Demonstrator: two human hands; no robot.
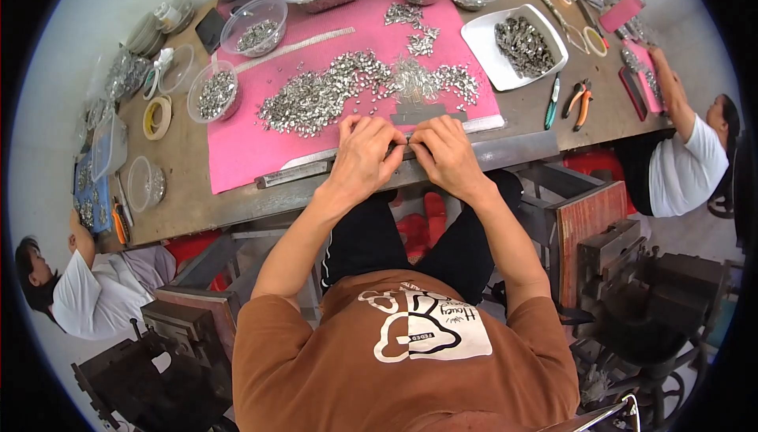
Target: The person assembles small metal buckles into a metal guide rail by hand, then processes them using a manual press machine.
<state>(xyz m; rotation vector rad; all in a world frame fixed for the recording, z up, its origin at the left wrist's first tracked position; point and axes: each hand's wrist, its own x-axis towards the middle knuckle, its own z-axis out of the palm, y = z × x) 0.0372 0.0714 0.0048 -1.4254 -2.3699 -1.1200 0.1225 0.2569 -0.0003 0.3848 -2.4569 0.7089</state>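
My left hand [362, 155] and my right hand [447, 152] meet at the front edge of a pink mat [242, 154]. Thumb and fingertips are pinched on each hand, almost touching, over a long metal bar [298, 172]. Whatever they grip is too small and too hidden to name. Just beyond my fingers lie flat grey strips [418, 114]. Past these are a bundle of thin silvery pins [414, 78] and a wide heap of small shiny metal pieces [320, 94]. A smaller pile of metal pieces [458, 83] lies to the right.
Clear tubs of metal parts [215, 94] stand left and behind. At right are a white tray [482, 37], green-handled tool [552, 102] and orange-handled pliers [583, 110]. A tape roll [157, 118] lies left. Co-workers sit at both sides, near dark machines [628, 274].
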